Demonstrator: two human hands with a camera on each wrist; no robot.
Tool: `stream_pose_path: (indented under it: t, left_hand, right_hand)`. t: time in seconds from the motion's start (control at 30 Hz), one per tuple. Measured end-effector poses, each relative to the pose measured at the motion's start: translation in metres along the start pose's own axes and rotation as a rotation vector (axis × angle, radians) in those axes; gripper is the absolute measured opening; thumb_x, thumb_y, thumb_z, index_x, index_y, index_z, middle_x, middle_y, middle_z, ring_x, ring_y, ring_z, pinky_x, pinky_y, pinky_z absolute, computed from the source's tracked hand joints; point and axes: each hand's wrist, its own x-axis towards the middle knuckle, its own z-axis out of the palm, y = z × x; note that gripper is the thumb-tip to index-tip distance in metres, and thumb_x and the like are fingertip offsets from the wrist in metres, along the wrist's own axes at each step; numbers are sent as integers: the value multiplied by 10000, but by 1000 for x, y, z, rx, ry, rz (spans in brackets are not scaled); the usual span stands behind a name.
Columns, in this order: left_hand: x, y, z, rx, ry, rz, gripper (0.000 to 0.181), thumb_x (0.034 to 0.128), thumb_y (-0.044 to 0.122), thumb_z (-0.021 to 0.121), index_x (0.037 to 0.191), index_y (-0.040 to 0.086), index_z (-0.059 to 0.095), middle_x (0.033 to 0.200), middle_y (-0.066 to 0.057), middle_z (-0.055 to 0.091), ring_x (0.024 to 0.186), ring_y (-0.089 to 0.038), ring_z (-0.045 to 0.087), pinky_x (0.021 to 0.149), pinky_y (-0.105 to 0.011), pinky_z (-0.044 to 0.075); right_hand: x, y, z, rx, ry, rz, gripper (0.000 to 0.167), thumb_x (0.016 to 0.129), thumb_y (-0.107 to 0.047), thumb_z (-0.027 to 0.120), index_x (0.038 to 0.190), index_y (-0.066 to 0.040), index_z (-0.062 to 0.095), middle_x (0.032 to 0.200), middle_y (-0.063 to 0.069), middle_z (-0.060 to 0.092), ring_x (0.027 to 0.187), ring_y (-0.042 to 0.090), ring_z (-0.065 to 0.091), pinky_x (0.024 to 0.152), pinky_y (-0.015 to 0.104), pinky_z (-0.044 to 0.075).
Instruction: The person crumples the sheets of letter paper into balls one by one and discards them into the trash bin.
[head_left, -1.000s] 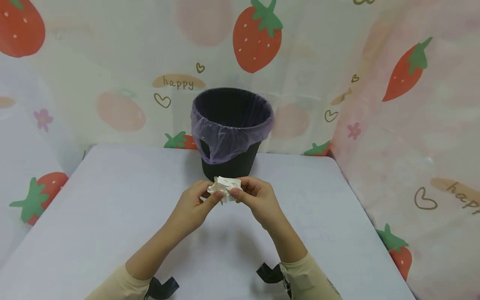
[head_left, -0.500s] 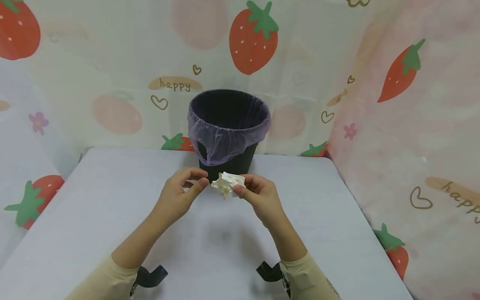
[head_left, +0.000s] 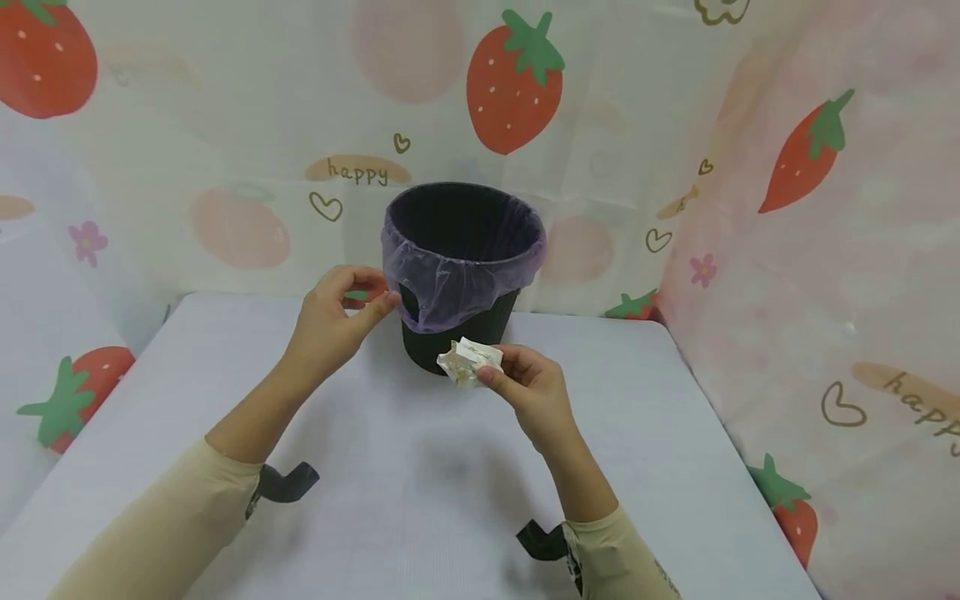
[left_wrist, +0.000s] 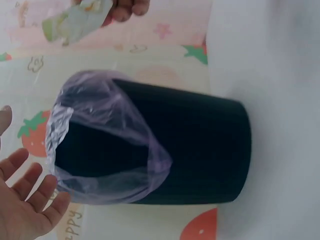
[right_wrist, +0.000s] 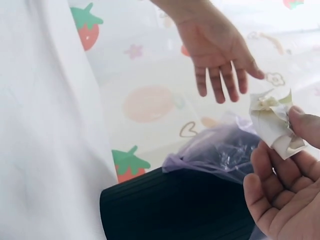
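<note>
A crumpled white piece of paper [head_left: 468, 361] with yellowish-green stains is pinched between the thumb and fingers of my right hand [head_left: 534, 396], in front of a black trash bin [head_left: 423, 348]. In the right wrist view the paper [right_wrist: 270, 122] looks folded, with its far edge bent. My left hand [head_left: 330, 325] holds nothing; its fingers are extended, close to the bin's left side. In the left wrist view the left hand [left_wrist: 27, 202] appears apart from the bin. A thin purple bag [head_left: 450, 287] lines the bin and folds over its rim.
The bin stands upright at the back of a white table [head_left: 225, 392], near a strawberry-patterned cloth backdrop [head_left: 270, 92]. Black straps [head_left: 288, 483] stick out from the sleeves at both wrists.
My left hand has let go of the paper and moved left and forward to beside the bin. The right hand keeps the paper and has shifted slightly right.
</note>
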Motion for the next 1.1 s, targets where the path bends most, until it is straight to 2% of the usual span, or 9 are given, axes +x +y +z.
stream_pose_path:
  t: [0.1,0.23,0.37,0.53,0.67,0.8,0.97,1.1]
  left_hand:
    - [16,0,-3,18,6,-21,478,928,367,775,1264,48,659,1224,-84,638,1125,-224,647,918,-346,548]
    - [36,-1,-6,55,-23,-72,643,921,471,753,1387,58,592,1372,-125,582,1272,-281,576,1013,-483,522]
    - [55,-7,-6,84,-83,-116,778,910,554,727,1495,94,499,1493,-145,509,1384,-305,490,1092,-521,465]
    - [76,-19,-5,62,-169,-136,879,917,576,702,1584,116,363,1626,-145,356,1503,-324,341,1179,-544,368]
    - [86,-27,-1,104,-208,-137,991,885,666,677,1623,138,277,1671,-123,278,1539,-334,266,1216,-575,291]
    - [94,-32,4,129,-215,-133,1066,850,743,656,1629,139,251,1680,-128,249,1552,-342,227,1237,-594,224]
    - [102,-36,11,130,-221,-129,1098,852,730,664,1630,93,221,1683,-153,230,1564,-331,192,1264,-542,182]
    - [104,-37,14,147,-227,-130,1120,852,717,677,1627,59,209,1684,-173,220,1567,-331,181,1273,-512,171]
  right_hand:
    - [1,-1,-2,-1,11,-14,297,892,23,757,1144,146,658,944,0,719,851,113,647,779,209,578]
    - [1,0,-4,-8,30,-17,295,890,23,760,1148,128,665,957,14,716,859,119,643,773,202,572]
    - [1,-1,-6,-15,36,-20,298,893,21,759,1155,125,661,978,36,712,869,126,641,777,202,571]
    - [3,-4,-7,-22,29,-28,305,894,21,759,1167,116,662,988,45,709,873,125,641,776,202,569]
    - [5,-8,-8,-36,19,-33,303,892,22,762,1169,102,669,987,62,699,862,130,632,759,193,562]
    - [8,-11,-9,-69,9,-49,305,896,-3,768,1175,78,678,994,66,696,858,138,625,744,190,553]
    - [10,-15,-11,-102,4,-67,296,893,-8,773,1167,67,687,990,65,700,856,137,628,733,190,544]
    - [11,-19,-14,-144,5,-77,301,890,-24,781,1171,48,698,987,71,711,855,138,638,730,198,540]
